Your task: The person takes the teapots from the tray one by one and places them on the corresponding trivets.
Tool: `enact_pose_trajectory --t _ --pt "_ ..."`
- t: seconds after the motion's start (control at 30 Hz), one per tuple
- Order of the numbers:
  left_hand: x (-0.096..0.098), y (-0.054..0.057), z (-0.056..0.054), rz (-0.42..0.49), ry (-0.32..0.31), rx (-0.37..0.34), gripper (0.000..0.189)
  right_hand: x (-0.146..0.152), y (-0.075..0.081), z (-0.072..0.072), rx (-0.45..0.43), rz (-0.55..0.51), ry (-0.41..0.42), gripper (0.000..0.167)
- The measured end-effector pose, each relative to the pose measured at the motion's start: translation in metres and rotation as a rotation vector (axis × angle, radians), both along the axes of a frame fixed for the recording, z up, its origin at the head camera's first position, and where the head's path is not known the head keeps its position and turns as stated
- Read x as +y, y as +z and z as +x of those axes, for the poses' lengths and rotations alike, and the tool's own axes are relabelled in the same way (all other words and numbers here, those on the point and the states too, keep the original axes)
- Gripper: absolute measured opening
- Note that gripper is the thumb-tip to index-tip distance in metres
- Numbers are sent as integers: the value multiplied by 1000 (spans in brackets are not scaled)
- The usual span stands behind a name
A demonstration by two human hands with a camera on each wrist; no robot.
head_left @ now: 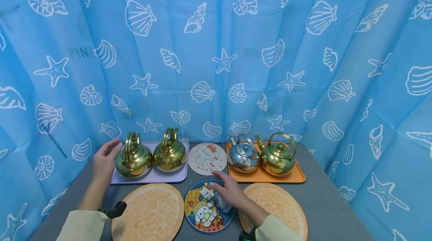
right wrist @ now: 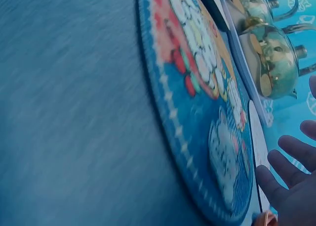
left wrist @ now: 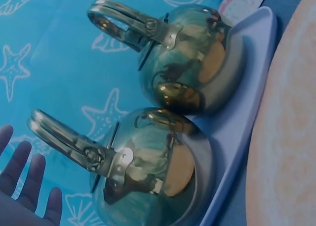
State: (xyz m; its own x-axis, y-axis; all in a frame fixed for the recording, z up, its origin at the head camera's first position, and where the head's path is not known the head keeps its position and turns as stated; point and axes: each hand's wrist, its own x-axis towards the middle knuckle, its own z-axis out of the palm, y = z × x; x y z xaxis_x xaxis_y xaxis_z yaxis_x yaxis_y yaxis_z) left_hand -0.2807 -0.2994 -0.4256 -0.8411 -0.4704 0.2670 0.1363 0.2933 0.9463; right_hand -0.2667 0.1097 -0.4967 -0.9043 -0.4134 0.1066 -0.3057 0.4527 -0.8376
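Note:
Two gold kettles stand side by side on a lilac tray point(head_left: 185, 173) at the back left. My left hand point(head_left: 105, 158) is just left of the nearer-left gold kettle point(head_left: 134, 162); its fingers are spread in the left wrist view and hold nothing. The other gold kettle point(head_left: 170, 154) is to its right. My right hand point(head_left: 229, 188) hovers over the blue cartoon mat point(head_left: 206, 222), fingers extended and holding nothing. At the back right, a silver kettle point(head_left: 243, 157) and a gold kettle point(head_left: 278, 159) with an arched handle share an orange tray point(head_left: 301, 175).
A round white rabbit mat point(head_left: 207, 158) lies between the trays. Two large tan round mats lie in front, the left mat point(head_left: 148, 211) and the right mat point(head_left: 281, 203), partly under my right forearm. A blue shell-print curtain point(head_left: 216, 64) hangs behind the grey table point(head_left: 330, 203).

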Motion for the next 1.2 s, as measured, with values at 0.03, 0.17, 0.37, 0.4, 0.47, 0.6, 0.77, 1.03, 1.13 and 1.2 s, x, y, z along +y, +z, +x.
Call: enact_pose_trajectory --t 0.03,0.17,0.37,0.4,0.47,0.6,0.77,1.03,1.13,1.2 --pt "1 1 -2 1 0 -1 46 -3 0 0 -3 2 -2 53" --pt "3 4 -6 16 -9 -6 46 -13 0 -3 9 -1 -2 52" --pt "5 7 -10 16 -44 -28 50 -25 -1 -9 16 -12 -3 50" --pt "6 7 -11 22 -53 -31 51 -27 -1 -10 18 -10 -6 49" --pt "8 7 -13 22 -61 -43 53 -31 -2 -12 38 -2 -10 46" --pt "10 7 -16 19 -68 -62 54 -40 -3 -16 48 2 -23 45" --pt "10 6 -18 21 -74 -80 54 -51 -6 -22 12 -7 -65 43" --pt "9 6 -21 8 -80 -89 49 -65 -13 -30 29 5 -90 39" --pt "8 5 -21 -15 -79 -92 49 -73 -16 -32 41 16 -92 38" --pt "8 4 -21 -34 -82 -96 49 -77 -17 -33 46 14 -89 37"
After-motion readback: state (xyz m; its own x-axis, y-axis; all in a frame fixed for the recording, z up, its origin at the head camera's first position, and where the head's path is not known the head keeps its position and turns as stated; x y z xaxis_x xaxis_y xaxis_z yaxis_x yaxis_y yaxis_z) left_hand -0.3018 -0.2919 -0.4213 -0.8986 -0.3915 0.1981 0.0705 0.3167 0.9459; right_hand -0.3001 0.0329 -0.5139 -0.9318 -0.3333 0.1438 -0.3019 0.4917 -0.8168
